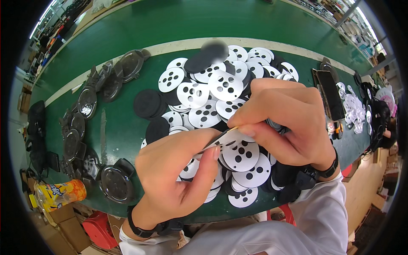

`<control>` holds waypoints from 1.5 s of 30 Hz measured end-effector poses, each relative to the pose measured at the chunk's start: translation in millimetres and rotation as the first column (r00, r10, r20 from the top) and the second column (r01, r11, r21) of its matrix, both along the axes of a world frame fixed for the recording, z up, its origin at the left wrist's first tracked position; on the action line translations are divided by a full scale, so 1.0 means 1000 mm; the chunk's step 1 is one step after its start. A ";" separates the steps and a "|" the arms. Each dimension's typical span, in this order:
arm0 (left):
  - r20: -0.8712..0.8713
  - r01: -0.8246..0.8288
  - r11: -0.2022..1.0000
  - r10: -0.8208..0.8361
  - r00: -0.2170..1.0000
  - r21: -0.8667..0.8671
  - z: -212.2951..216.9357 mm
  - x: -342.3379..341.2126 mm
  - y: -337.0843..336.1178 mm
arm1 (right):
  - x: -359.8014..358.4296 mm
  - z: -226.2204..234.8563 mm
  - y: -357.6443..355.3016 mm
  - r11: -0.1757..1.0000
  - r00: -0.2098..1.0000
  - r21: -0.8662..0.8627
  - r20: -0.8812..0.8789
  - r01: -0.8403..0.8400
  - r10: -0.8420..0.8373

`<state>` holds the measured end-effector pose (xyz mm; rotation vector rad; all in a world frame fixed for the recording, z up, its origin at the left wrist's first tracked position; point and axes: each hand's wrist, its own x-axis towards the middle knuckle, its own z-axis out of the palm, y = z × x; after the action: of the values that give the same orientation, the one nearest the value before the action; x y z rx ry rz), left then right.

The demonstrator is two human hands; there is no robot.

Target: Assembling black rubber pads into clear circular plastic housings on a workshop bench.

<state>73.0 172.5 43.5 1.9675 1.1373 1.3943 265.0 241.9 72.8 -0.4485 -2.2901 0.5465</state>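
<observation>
My left hand pinches a thin round disc between thumb and forefinger, tilted almost edge-on. One face of it is white with dark holes, and its edge looks black. My right hand is closed at the disc's far edge, thumb and forefinger together on a small yellowish sliver; whether that is a strip or part of the disc I cannot tell. Beneath and beyond both hands spreads a heap of white discs with black holes. Several black discs lie among them, dark side up.
Clear plastic round parts line the left of the green table. A yellow-orange bottle is at lower left. To the right lie a dark phone-like slab and small white pieces. A pale strip crosses the tabletop behind the heap.
</observation>
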 end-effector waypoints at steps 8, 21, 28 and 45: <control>-0.095 0.004 0.994 0.006 0.995 0.105 -0.001 0.000 0.005 | 0.002 -0.003 0.005 0.987 0.995 0.143 0.075 -0.070 0.060; 0.437 0.215 0.905 -0.037 0.899 -0.366 -0.005 0.010 0.000 | -0.017 -0.020 -0.004 0.769 0.984 0.627 0.023 0.125 -0.179; 0.572 0.284 0.828 0.053 0.818 -0.483 -0.009 -0.010 0.008 | -0.020 -0.022 -0.004 0.772 1.000 0.636 -0.021 0.022 -0.012; 0.564 -0.238 0.918 0.385 0.731 -0.318 -0.008 -0.036 0.026 | -0.017 -0.023 -0.002 0.962 0.970 -0.134 0.078 0.237 -0.228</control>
<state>37.1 198.5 35.8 1.0381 1.2559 1.8044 248.5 240.4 49.6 -0.8043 -2.2246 0.5858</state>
